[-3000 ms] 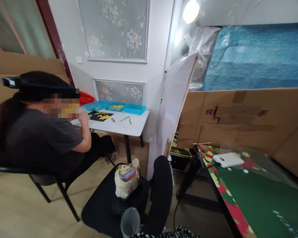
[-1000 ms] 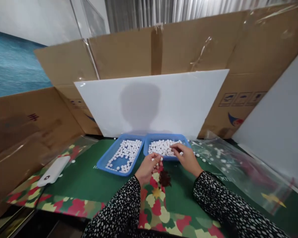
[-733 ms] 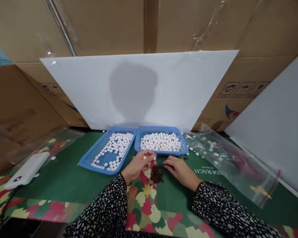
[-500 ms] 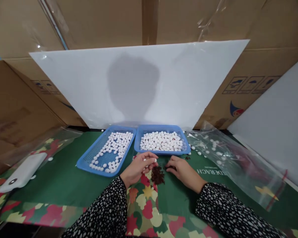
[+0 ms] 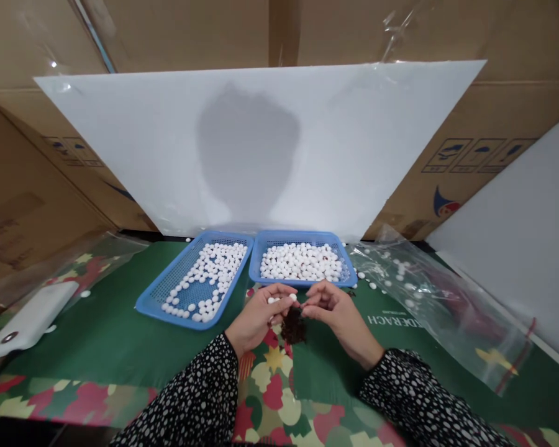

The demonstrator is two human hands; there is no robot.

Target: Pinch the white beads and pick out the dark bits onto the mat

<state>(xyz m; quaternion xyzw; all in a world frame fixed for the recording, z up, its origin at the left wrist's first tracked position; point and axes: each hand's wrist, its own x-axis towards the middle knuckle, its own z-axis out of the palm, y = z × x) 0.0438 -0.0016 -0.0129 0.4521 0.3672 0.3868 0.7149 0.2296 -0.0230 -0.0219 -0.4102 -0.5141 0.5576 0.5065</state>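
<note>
Several small white balls (image 5: 274, 300) rest in my left hand (image 5: 261, 311), its fingers curled round them and one ball at the fingertips. Close to that ball, my right hand (image 5: 330, 310) has its thumb and fingers pinched together; what they hold is too small to make out. Under and between both hands lies a small dark brown pile (image 5: 293, 329). Behind the hands, the right blue basket (image 5: 302, 284) is full of white balls, and the left blue basket (image 5: 151, 304) holds white balls with bare patches of its floor showing.
A clear plastic bag (image 5: 470, 335) with a few white balls near its opening lies on the right. On the left are a white device (image 5: 35, 320) with a cable and another clear bag (image 5: 116, 248). A white board (image 5: 345, 155) leans against cardboard behind the baskets.
My right hand has moved left and up, from beside the dark pile to the fingertips of my left hand. The camera view has shifted slightly.
</note>
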